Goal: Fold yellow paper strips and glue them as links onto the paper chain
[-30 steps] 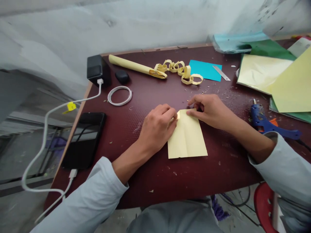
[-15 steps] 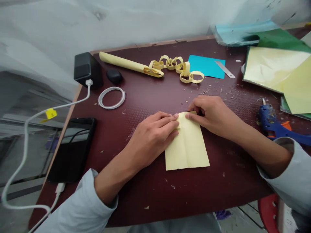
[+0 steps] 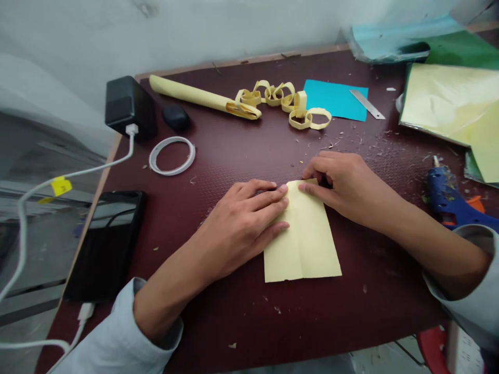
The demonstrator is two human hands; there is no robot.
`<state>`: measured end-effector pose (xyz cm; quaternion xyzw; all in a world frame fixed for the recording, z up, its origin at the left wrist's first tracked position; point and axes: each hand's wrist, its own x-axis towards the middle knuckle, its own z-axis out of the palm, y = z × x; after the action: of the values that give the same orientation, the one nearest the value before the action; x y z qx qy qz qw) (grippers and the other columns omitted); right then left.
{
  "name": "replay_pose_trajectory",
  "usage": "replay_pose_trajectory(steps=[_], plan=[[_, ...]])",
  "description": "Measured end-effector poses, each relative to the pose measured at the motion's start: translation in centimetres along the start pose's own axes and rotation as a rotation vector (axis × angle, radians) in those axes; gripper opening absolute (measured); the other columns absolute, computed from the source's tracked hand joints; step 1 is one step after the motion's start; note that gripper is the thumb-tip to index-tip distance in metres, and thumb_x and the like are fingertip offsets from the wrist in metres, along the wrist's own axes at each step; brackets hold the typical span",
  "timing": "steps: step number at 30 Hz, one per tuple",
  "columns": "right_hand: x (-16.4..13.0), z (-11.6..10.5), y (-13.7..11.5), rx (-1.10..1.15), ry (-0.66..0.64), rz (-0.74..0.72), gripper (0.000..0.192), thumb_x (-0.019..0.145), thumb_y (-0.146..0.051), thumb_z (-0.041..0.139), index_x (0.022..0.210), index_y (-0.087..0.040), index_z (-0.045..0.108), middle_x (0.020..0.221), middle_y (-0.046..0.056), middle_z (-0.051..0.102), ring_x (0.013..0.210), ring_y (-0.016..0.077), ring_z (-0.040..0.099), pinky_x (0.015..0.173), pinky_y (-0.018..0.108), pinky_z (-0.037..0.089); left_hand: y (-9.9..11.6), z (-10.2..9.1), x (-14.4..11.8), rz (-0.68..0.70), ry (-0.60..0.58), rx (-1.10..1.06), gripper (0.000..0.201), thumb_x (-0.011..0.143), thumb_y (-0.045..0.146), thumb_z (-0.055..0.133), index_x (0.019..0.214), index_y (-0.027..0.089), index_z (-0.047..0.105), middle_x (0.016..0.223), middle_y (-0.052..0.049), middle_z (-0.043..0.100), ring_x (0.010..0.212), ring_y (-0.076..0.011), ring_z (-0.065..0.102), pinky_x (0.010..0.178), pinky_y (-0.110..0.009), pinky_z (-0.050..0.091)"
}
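Observation:
A pale yellow sheet of paper (image 3: 306,244), with a lengthwise crease down its middle, lies on the dark red table in front of me. My left hand (image 3: 249,218) rests across its upper left part, fingers stretched out and pressing on the top edge, where a small fold shows by the fingertips. At the top right corner my right hand (image 3: 343,179) pinches the paper, thumb on top and the other fingers curled behind the edge. The left hand hides part of the sheet's left side.
Behind the hands lie a yellow paper chain (image 3: 292,106), a rolled yellow paper (image 3: 195,96), a blue sheet (image 3: 331,101) and a blade (image 3: 367,105). A glue gun (image 3: 448,195) sits right. Left are a phone (image 3: 105,249), a black charger (image 3: 128,106) and a tape ring (image 3: 172,171).
The view has shifted slightly, with the sheet appearing a little larger. My left fingers have spread a bit more on the paper. The right hand keeps its pinch at the corner.

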<state>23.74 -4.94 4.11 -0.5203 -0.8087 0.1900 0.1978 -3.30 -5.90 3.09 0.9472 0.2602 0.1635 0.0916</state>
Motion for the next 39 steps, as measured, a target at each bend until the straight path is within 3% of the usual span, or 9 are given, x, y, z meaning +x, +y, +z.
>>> replay_pose_trajectory(steps=[15, 25, 30, 39], plan=[[0.0, -0.1, -0.2, 0.005, -0.014, 0.018, 0.011, 0.1, -0.026, 0.071, 0.091, -0.02, 0.068, 0.088, 0.005, 0.067, 0.079, 0.0204, 0.058, 0.074, 0.034, 0.037, 0.8, -0.1, -0.1, -0.039, -0.048, 0.017, 0.034, 0.113, 0.032, 0.061, 0.141, 0.017, 0.073, 0.155, -0.014, 0.071, 0.145, -0.0377, 0.062, 0.112, -0.057, 0.054], [-0.2, -0.4, -0.4, 0.086, -0.037, 0.042, 0.008, 0.095, -0.021, 0.073, 0.088, -0.02, 0.068, 0.077, 0.001, 0.068, 0.068, 0.0176, 0.057, 0.069, 0.033, 0.038, 0.1, -0.2, 0.4, -0.037, -0.067, -0.062, 0.027, 0.112, 0.03, 0.061, 0.133, 0.02, 0.075, 0.159, -0.013, 0.068, 0.154, -0.0366, 0.056, 0.121, -0.057, 0.049], [-0.4, -0.9, -0.7, 0.059, -0.041, -0.076, 0.008, 0.097, -0.02, 0.07, 0.089, -0.02, 0.069, 0.083, 0.003, 0.069, 0.074, 0.0184, 0.06, 0.074, 0.033, 0.042, -0.2, -0.3, 0.4, -0.032, -0.068, -0.074, 0.026, 0.113, 0.033, 0.06, 0.131, 0.019, 0.075, 0.161, -0.013, 0.067, 0.154, -0.0374, 0.056, 0.121, -0.057, 0.049], [-0.7, -1.1, -0.8, -0.013, -0.159, -0.38, 0.02, 0.107, -0.018, 0.059, 0.098, -0.021, 0.076, 0.114, 0.011, 0.076, 0.099, 0.0236, 0.071, 0.086, 0.036, 0.051, -0.6, -0.2, 0.4, -0.009, -0.043, -0.054, 0.028, 0.115, 0.028, 0.056, 0.135, 0.021, 0.075, 0.159, -0.012, 0.069, 0.152, -0.0352, 0.058, 0.118, -0.054, 0.05]])
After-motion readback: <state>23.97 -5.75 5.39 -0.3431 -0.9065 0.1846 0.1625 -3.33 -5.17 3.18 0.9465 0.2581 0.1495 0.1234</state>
